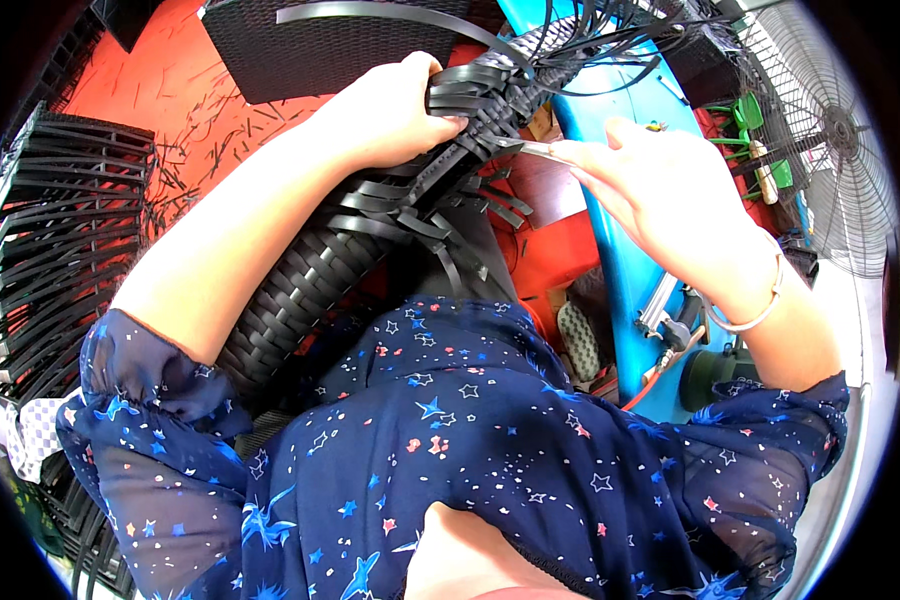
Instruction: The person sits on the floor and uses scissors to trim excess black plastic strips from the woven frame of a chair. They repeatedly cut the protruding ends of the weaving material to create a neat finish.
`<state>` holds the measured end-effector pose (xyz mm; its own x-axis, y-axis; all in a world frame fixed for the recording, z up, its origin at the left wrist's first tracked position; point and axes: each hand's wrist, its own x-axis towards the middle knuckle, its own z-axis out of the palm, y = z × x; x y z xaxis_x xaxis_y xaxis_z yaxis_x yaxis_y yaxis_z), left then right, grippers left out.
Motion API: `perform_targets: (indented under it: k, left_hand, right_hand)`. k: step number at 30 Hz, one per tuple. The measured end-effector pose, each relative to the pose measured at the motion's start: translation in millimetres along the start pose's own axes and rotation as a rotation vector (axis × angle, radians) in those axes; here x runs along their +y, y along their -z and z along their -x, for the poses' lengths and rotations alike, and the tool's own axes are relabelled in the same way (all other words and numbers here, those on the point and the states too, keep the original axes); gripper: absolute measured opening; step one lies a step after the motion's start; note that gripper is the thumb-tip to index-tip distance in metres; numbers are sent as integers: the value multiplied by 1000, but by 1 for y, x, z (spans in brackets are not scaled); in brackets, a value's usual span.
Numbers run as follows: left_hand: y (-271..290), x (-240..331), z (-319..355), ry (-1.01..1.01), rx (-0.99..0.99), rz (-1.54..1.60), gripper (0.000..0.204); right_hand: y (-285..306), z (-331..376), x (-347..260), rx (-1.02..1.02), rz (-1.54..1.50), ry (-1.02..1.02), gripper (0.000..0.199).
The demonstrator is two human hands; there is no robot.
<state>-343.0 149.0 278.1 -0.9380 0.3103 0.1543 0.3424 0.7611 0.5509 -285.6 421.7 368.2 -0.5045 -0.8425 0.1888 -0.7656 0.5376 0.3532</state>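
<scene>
A black woven piece, made of flat plastic strips over a frame, runs diagonally from beside my lap up to the far right. Many loose strips fan out from its far end, and short cut ends stick out along its near side. My left hand is wrapped over the piece from the left, the thumb pressing on the strips. From the right, my right hand grips a slim metal tool. Its tip meets the weave just beside my left thumb; the tip's shape and the handle are hidden.
A blue bench stands at the right, bearing an air stapler-like tool with an orange hose. Beyond it is a large fan. Strip scraps litter the red floor. Black slatted frames stand at left, a woven panel ahead.
</scene>
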Motion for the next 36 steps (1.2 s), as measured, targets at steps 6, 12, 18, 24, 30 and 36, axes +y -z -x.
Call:
perform_targets:
  k: [6,12,18,24,30,36]
  left_hand:
    - [9,9,0,47,-120,-10,60]
    - [11,8,-1,20,-125,-33,58]
    - [11,9,3,18,-81,-100,61]
    - [7,5,-1,-7,-39,-104,60]
    - [4,0,-4,-9,-24,-75,58]
    - [5,-6,-5,-24,-21,-90,56]
  right_hand:
    - [6,-6,-4,-44,-62,-28,23]
    - [4,-8,-12,-59,-25,-32,23]
    - [0,-1,-29,-7,19,-82,21]
    - [-26,-3,-9,194,-144,7,23]
    - [-2,-10,-14,118,85,113,27]
    - [-19,-1,-24,173,8,39,27]
